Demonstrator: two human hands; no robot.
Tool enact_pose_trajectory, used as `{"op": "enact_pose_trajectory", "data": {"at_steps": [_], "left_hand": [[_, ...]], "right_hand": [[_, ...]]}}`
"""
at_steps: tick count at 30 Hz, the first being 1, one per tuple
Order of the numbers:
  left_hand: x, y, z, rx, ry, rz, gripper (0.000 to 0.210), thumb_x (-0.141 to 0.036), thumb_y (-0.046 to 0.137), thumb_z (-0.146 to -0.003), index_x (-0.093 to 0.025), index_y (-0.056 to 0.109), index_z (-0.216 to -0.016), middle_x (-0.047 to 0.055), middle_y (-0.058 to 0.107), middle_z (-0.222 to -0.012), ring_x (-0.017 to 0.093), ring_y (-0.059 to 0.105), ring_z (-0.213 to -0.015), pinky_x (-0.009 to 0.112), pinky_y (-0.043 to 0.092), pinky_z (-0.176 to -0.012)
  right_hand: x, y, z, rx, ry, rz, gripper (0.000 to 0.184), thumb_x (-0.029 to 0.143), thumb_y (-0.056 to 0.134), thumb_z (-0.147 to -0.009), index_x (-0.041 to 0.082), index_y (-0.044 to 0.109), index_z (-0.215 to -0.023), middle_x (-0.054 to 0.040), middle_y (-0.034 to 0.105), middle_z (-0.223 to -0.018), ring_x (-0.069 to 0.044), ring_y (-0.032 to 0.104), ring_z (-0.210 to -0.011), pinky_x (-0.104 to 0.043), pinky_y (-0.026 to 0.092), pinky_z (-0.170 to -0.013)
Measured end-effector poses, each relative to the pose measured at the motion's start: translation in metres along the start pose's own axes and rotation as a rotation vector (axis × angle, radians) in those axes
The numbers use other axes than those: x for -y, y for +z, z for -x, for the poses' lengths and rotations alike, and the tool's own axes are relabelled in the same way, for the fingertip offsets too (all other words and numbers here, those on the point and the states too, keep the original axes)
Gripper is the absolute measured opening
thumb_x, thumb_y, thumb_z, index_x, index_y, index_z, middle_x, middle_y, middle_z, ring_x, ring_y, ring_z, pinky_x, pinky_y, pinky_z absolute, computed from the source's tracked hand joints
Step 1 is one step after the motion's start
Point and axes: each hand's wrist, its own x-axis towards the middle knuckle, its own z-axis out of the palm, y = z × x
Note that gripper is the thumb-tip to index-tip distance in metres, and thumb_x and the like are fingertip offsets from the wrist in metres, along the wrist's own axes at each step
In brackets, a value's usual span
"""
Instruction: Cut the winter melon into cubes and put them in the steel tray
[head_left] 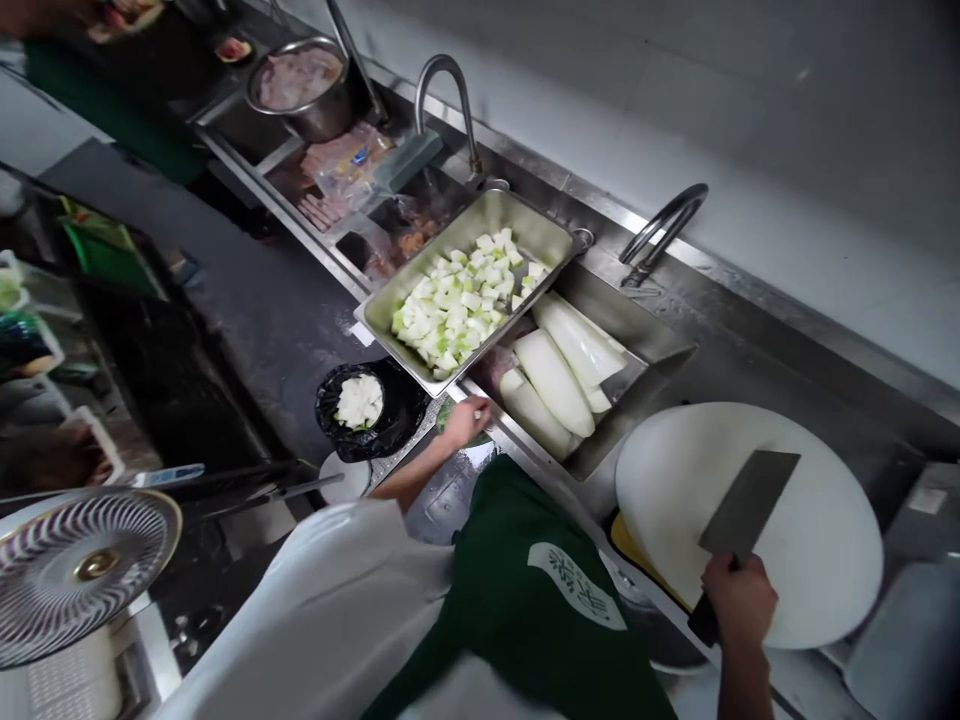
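The right hand [739, 592] was closed in a full grip around the dark handle of a broad rectangular steel cleaver [750, 503], whose flat blade lay across the round white plastic chopping board [817, 560], bare of any food. The left hand [465, 420] reached out to the near edge of the steel sink basin [652, 345], its fingers curled together and seeming to pinch a small pale piece, though what exactly it was could not be told. In that basin, just beyond the hand, lay several long peeled white melon wedges [555, 380], stacked side by side. Resting across the sink's left rim sat a shallow rectangular stainless tray [536, 232] holding a heap of pale green-white melon cubes [457, 305]. Below the tray, near the left hand, a bin lined with a black plastic bag [394, 420] held a clump of white trimmings [359, 401]. Judging from this, the sound way to carry on was to keep the cleaver flat and still on the board while the other hand was away, take one wedge with a firm whole-hand hold since its peeled surface would likely be slippery, and lay it flat side down in the board's middle before cutting.
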Motion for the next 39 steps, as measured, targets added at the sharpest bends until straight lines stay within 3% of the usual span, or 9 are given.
{"op": "enact_pose_trajectory", "data": {"at_steps": [3, 6, 9, 13, 20, 23, 28, 34, 39], "left_hand": [[-0.049, 0.036, -0.081, 0.127, -0.026, -0.099, 0.043, -0.033, 0.064, -0.090, -0.019, 0.061, -0.130, 0.016, 0.057, -0.141, 0.031, 0.057, -0.128, 0.043, 0.048, -0.107], [-0.061, 0.054, -0.139, 0.235, -0.125, -0.207, 0.062, -0.032, 0.075, -0.081, -0.007, 0.055, -0.134, 0.029, 0.048, -0.145, 0.042, 0.051, -0.132, 0.052, 0.044, -0.106], [-0.052, 0.063, -0.169, 0.330, -0.189, -0.296, 0.068, -0.034, 0.077, -0.076, -0.002, 0.054, -0.131, 0.033, 0.053, -0.137, 0.043, 0.053, -0.130, 0.052, 0.045, -0.103], [-0.042, 0.072, -0.183, 0.407, -0.205, -0.373, 0.070, -0.037, 0.078, -0.073, -0.007, 0.054, -0.131, 0.027, 0.062, -0.128, 0.037, 0.059, -0.124, 0.044, 0.048, -0.101], [-0.058, 0.070, -0.144, 0.298, -0.211, -0.446, 0.071, -0.033, 0.065, -0.084, -0.011, 0.040, -0.147, 0.024, 0.057, -0.136, 0.034, 0.063, -0.118, 0.040, 0.051, -0.097], [-0.075, 0.057, -0.114, 0.174, -0.076, -0.468, 0.072, -0.030, 0.064, -0.085, -0.016, 0.037, -0.150, 0.023, 0.049, -0.144, 0.036, 0.063, -0.115, 0.042, 0.053, -0.093], [-0.122, 0.003, -0.078, -0.007, 0.224, -0.584, 0.070, -0.031, 0.062, -0.088, -0.026, 0.038, -0.154, 0.017, 0.050, -0.141, 0.036, 0.057, -0.123, 0.042, 0.056, -0.088], [-0.182, -0.077, -0.033, -0.234, 0.338, -0.679, 0.073, -0.029, 0.066, -0.084, -0.023, 0.041, -0.153, 0.014, 0.055, -0.137, 0.033, 0.057, -0.122, 0.038, 0.056, -0.084], [-0.215, -0.105, -0.007, -0.403, 0.417, -0.615, 0.072, -0.025, 0.072, -0.078, -0.017, 0.048, -0.145, 0.013, 0.063, -0.127, 0.031, 0.059, -0.118, 0.041, 0.049, -0.099]], "right_hand": [[0.007, 0.000, 0.005, -0.034, -0.012, 0.004, 0.033, 0.031, 0.048, -0.094, 0.011, 0.071, -0.105, -0.0152, 0.069, -0.074, -0.028, 0.063, -0.063, -0.033, 0.038, -0.058], [0.013, -0.001, 0.010, -0.029, 0.004, 0.011, 0.032, 0.029, 0.047, -0.096, 0.010, 0.070, -0.106, -0.0129, 0.067, -0.072, -0.024, 0.061, -0.061, -0.031, 0.036, -0.058], [0.020, -0.001, 0.014, -0.006, 0.027, 0.011, 0.032, 0.028, 0.046, -0.098, 0.008, 0.069, -0.108, -0.0127, 0.067, -0.071, -0.022, 0.058, -0.061, -0.030, 0.034, -0.059], [0.027, 0.000, 0.015, 0.035, 0.062, 0.018, 0.031, 0.027, 0.045, -0.100, 0.009, 0.068, -0.111, -0.0132, 0.068, -0.075, -0.019, 0.056, -0.062, -0.030, 0.032, -0.062], [0.015, 0.001, 0.012, 0.060, 0.054, -0.014, 0.032, 0.028, 0.044, -0.102, 0.007, 0.066, -0.111, -0.0146, 0.069, -0.077, -0.017, 0.052, -0.061, -0.032, 0.028, -0.062], [0.007, 0.002, 0.008, 0.057, 0.015, -0.052, 0.031, 0.027, 0.044, -0.101, 0.007, 0.067, -0.109, -0.0140, 0.068, -0.076, -0.017, 0.051, -0.060, -0.031, 0.028, -0.061], [-0.017, -0.002, -0.002, 0.056, -0.073, -0.096, 0.029, 0.027, 0.045, -0.101, 0.009, 0.067, -0.102, -0.0124, 0.067, -0.075, -0.018, 0.053, -0.061, -0.029, 0.030, -0.060], [-0.068, 0.000, -0.003, -0.071, -0.194, -0.036, 0.034, 0.039, 0.047, -0.100, 0.012, 0.067, -0.107, -0.0122, 0.067, -0.076, -0.024, 0.061, -0.066, -0.031, 0.033, -0.061], [-0.100, 0.035, -0.008, -0.198, -0.338, -0.097, 0.039, 0.032, 0.045, -0.100, 0.010, 0.059, -0.129, -0.0165, 0.069, -0.102, -0.028, 0.065, -0.087, -0.033, 0.042, -0.067]]}}
